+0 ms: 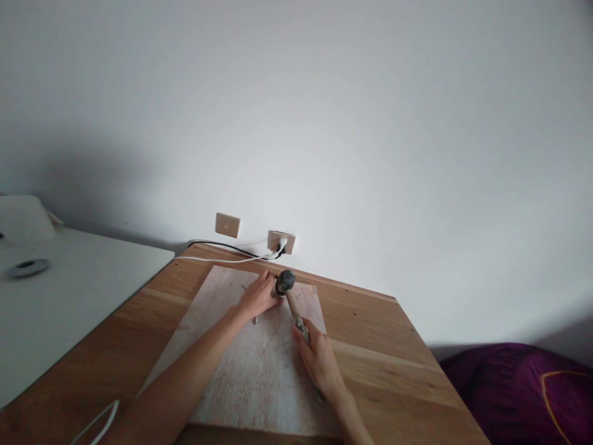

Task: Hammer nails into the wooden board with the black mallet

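My right hand (319,358) is wrapped round the handle of a hammer (293,304) with a dark, rounded head and a pale wooden shaft. The hammer's head is at the fingers of my left hand (259,295), partly covering them. That left hand is closed near the far edge of a whitish, worn board (250,377); what its fingertips hold, if anything, is hidden. A small metal piece, perhaps a nail (255,321), is on the board just below the left wrist. Another thin dark piece (244,287) shows left of the hand.
Beneath the board is a wooden table (384,364), its far edge along the wall. White and black cables run to a wall socket (281,241). A white table (92,278) with a grey ring-shaped object (28,268) adjoins at left. Purple fabric (504,389) lies at right.
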A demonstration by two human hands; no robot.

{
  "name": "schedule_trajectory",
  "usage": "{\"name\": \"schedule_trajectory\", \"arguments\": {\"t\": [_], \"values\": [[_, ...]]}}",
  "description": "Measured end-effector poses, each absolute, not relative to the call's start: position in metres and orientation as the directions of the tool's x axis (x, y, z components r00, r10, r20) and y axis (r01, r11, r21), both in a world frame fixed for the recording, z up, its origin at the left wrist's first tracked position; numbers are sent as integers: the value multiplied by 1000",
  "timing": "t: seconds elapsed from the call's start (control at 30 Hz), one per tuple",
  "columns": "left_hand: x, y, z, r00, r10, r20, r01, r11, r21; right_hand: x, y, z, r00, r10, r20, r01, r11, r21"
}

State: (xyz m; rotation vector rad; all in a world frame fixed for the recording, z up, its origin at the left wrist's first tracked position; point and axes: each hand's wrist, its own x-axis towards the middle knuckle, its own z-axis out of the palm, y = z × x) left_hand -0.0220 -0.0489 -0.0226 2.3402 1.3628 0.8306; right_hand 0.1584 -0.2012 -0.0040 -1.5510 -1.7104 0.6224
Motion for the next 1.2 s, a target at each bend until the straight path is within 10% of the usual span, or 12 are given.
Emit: {"name": "schedule_trajectory", "arguments": {"t": [1.2], "values": [[-23,-50,-22,382,860,339,690,-509,514,162,-200,-10,52,973,223,584,152,-798]]}}
